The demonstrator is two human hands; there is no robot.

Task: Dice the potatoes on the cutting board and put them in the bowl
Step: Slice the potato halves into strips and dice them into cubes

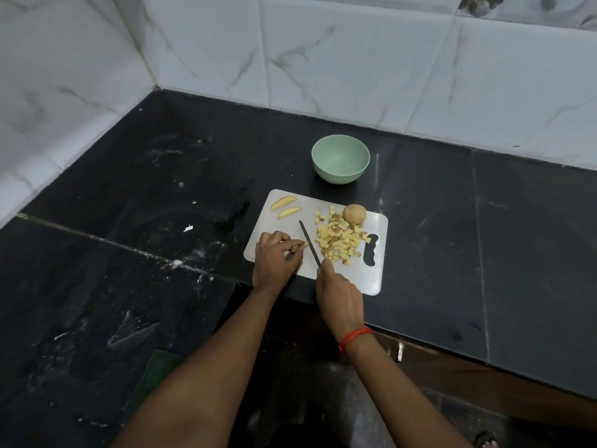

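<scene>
Left hand (277, 260) fingers curled, pinching potato strip (298, 246) at 8 o'clock on cutting board (371, 276). Right hand (339, 302) grips knife (309, 244), blade just beside strip at its 3 o'clock. Diced pile (339, 240) at board's 3 o'clock, whole potato (354, 214) at 1, two wedges (283, 203) at 11. Green bowl (340, 158) on counter (129, 253), 12 o'clock of board, near it.

Home kitchen: black polished stone counter (436, 205) in a corner of white, grey-veined wall tiles (339, 59), bearing a pale rectangular cutting board (365, 276), yellow diced potato (339, 239) and a round mint-green bowl (339, 174).
</scene>
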